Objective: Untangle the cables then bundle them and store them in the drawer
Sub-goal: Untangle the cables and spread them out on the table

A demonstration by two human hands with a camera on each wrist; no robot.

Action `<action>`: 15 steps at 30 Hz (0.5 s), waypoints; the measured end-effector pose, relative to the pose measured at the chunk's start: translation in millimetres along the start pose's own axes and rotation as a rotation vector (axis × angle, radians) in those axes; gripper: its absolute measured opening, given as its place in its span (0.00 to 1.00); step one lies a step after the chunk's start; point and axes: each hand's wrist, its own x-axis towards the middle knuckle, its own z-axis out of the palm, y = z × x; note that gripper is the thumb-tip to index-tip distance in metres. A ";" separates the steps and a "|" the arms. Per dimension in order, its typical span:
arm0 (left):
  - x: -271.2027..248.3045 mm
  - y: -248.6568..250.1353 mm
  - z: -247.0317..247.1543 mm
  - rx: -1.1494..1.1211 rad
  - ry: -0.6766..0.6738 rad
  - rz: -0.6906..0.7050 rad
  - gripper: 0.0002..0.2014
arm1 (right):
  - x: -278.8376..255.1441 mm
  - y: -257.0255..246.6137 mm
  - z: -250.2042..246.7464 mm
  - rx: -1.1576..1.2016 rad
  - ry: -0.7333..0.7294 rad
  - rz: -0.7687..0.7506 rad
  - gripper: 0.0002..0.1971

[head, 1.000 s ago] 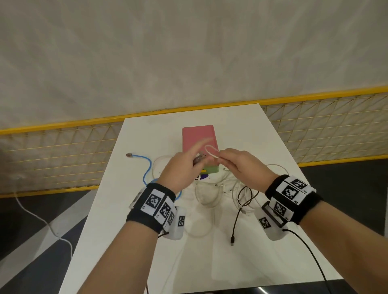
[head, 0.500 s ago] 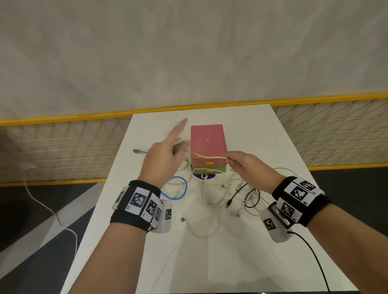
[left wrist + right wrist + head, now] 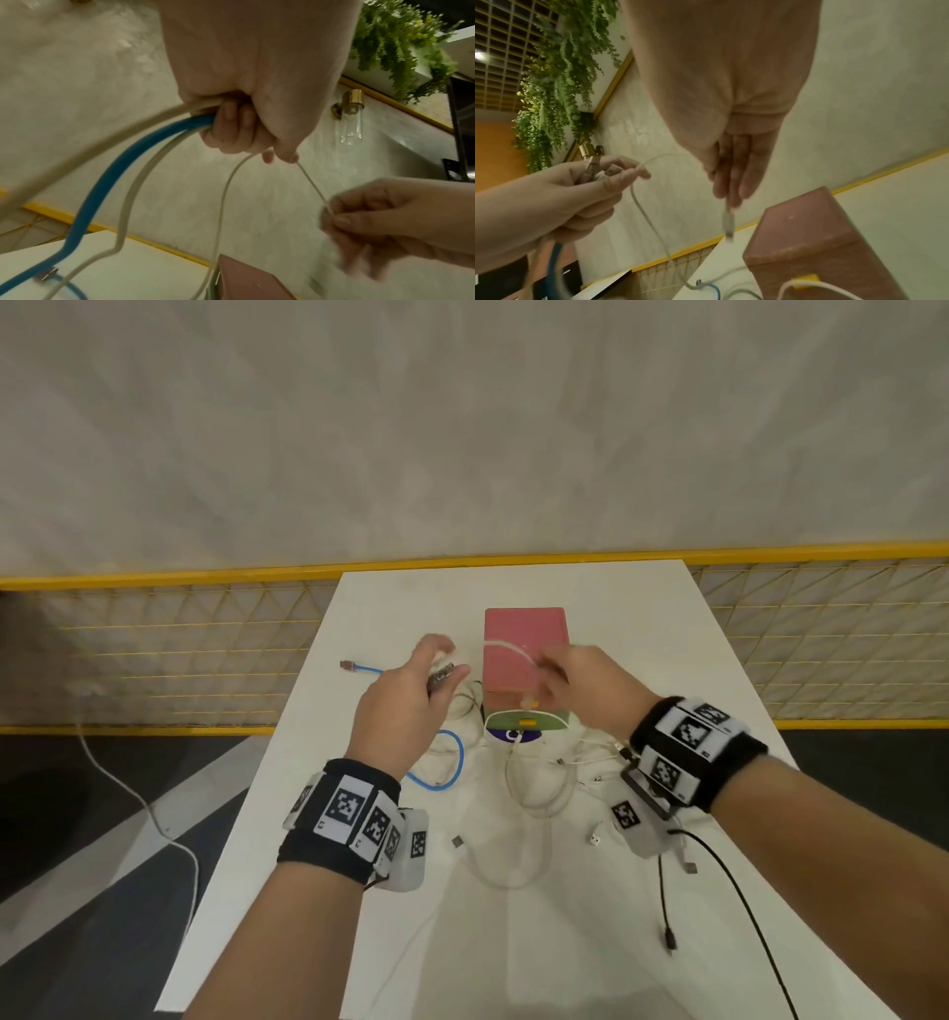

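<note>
Cables (image 3: 534, 778) lie tangled on the table (image 3: 642, 618) near the pink drawer box (image 3: 524, 654). Left hand (image 3: 405, 706) clenches a blue cable (image 3: 102, 182) and white ones; right hand (image 3: 590, 690) pinches a thin white cable (image 3: 312, 182) above the box.

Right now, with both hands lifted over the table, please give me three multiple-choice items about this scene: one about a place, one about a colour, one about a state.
1. Where is the black cable?
A. on the box
B. on the table, near edge, right side
C. in the left hand

2. What colour is the box's top?
A. pink
B. blue
C. black

3. What is the right hand doing?
A. lying flat
B. pinching a thin white cable
C. opening a drawer

Answers: 1 B, the black cable lies on the table. 2 A, the box is pink. 3 B, the right hand pinches the white cable.
</note>
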 end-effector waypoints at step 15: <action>-45.8 -36.3 8.9 -0.337 -0.032 -0.183 0.04 | -7.7 -3.7 145.8 -0.339 -0.625 -0.030 0.17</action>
